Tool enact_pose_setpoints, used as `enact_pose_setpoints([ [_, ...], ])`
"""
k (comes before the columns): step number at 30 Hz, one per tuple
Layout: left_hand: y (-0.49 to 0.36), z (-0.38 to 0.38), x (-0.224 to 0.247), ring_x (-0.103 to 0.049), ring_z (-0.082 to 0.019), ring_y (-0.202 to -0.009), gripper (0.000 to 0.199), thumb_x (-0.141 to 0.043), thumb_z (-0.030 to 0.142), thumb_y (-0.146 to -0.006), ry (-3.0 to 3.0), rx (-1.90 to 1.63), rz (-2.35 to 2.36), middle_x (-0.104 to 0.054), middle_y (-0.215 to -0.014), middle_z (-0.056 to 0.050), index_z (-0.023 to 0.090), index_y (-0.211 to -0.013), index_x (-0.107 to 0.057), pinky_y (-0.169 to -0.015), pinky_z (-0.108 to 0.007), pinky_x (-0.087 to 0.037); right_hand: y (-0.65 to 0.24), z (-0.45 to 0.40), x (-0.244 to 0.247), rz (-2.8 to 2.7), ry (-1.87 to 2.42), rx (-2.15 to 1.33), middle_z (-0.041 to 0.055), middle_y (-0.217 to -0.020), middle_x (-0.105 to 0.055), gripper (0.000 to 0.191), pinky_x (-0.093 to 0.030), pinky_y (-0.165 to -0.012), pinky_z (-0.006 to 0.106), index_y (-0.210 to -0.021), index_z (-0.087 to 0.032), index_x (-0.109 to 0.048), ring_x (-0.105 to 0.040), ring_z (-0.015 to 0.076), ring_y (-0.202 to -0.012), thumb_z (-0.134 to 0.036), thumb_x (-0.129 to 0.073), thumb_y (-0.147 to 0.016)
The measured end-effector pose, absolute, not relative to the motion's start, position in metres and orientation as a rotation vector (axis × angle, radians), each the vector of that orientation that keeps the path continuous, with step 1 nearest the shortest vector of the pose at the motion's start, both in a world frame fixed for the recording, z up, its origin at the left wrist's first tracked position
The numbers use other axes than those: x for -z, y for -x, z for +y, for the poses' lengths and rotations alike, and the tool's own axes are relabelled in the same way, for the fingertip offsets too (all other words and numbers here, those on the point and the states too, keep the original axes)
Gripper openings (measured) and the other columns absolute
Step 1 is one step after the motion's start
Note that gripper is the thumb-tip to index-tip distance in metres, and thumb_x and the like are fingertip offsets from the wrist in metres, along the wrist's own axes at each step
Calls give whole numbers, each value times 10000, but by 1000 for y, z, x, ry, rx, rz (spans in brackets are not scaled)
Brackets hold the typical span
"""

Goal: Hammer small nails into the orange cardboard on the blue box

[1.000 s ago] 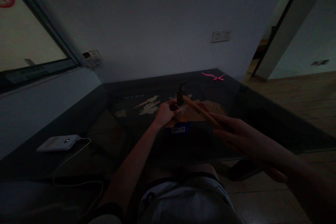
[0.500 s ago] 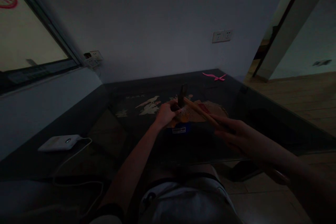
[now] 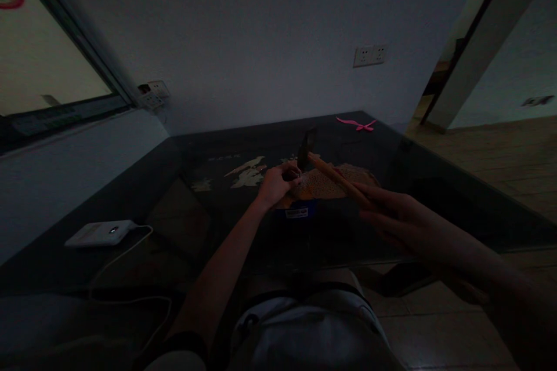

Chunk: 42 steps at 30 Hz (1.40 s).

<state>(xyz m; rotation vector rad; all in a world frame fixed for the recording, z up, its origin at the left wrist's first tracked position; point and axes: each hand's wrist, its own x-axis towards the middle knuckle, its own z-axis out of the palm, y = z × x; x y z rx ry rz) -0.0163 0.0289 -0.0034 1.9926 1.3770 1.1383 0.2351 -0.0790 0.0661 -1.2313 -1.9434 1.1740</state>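
Observation:
A hammer with a wooden handle [image 3: 333, 174] and a dark metal head is gripped by my right hand [image 3: 389, 208], whose fingers wrap round the handle. The hammer head is raised just above and to the right of the fingertips of my left hand [image 3: 278, 182]. Those fingertips are pinched together over a brown speckled piece [image 3: 324, 182]; what they hold is too small and dark to make out. A blue item with a white label [image 3: 297, 212] lies at the near edge of the speckled piece.
The dark table [image 3: 261, 237] has a floral print. A white power bank [image 3: 101, 233] with a cable lies at the left. A pink ribbon [image 3: 359, 125] is near the back edge. Wall sockets [image 3: 369, 56] are above the table.
The hammer head has risen slightly, away from my left fingertips. My left hand stays in nearly the same place, and the view has shifted a little.

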Motion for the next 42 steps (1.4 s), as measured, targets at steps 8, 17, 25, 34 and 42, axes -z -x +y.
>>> enact_pose_setpoints([
  [8,18,31,6,-629,-138,-740,208,-650,140,-681,-1976,-1144,1357,-679,-801,-14,161,-888,-643,-683,-238,-478,-230,-76,-60,-1998,1235,-1113,75,-1027,-633,541,-502,-677,266,-1319,-155,-482,-599,204,-861,-336,-540,-813],
  [17,17,30,6,-611,-124,-702,166,-651,178,-696,-1987,-1181,1365,-654,-754,-9,163,-861,-633,-666,-234,-476,-235,-79,-66,-1952,1241,-1177,-19,-620,-536,582,-355,-368,193,-1372,-210,-410,-459,106,-450,-360,-532,-823],
  [25,19,32,8,-626,-137,-721,245,-655,168,-689,-1999,-1142,1395,-669,-777,-18,164,-933,-630,-676,-245,-484,-234,-80,-58,-1862,1300,-1256,-63,-547,-397,583,-283,-340,172,-1350,-174,-426,-363,75,-403,-355,-539,-808],
  [34,18,27,2,-626,-137,-716,235,-649,145,-689,-2044,-1124,1393,-672,-773,-16,161,-923,-633,-685,-247,-487,-235,-76,-54,-1898,1310,-1212,-28,-615,-479,585,-330,-374,182,-1353,-169,-428,-411,90,-459,-367,-540,-814],
  [42,17,27,1,-620,-126,-710,207,-643,159,-696,-2039,-1123,1396,-662,-759,-7,165,-903,-632,-677,-233,-484,-238,-79,-63,-1864,1264,-1218,-47,-582,-433,561,-303,-355,171,-1340,-202,-438,-397,82,-433,-375,-542,-817],
])
